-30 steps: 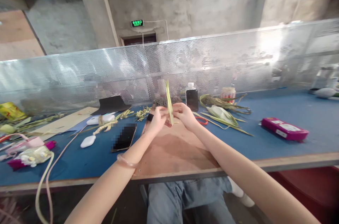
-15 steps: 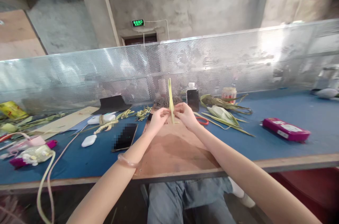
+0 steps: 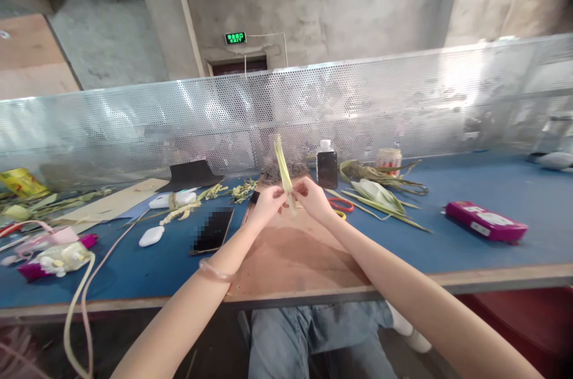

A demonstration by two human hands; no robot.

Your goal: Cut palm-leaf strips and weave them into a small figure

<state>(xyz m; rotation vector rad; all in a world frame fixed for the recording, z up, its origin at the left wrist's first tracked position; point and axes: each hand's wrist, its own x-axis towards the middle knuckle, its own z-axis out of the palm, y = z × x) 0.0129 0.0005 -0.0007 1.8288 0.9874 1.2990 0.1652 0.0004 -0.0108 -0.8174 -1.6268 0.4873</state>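
Hands (image 3: 290, 200) pinch leaf strip (image 3: 283, 169).

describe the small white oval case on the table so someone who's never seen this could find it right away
Start at the blue table and find the dark phone lying flat left of the brown board. Just left of the phone lies the white oval case. It is smooth, pebble-shaped and alone on bare blue, unlike the larger white thing behind it among dried leaf strips.

Tabletop (image 3: 492, 188) matt blue, felt-like, edged in bare wood. Work board (image 3: 290, 253) brown, dull, smooth. Far screen (image 3: 403, 98) perforated shiny metal. Leaf strip (image 3: 283, 170) pale green, fibrous. Pink case (image 3: 486, 221) glossy plastic.
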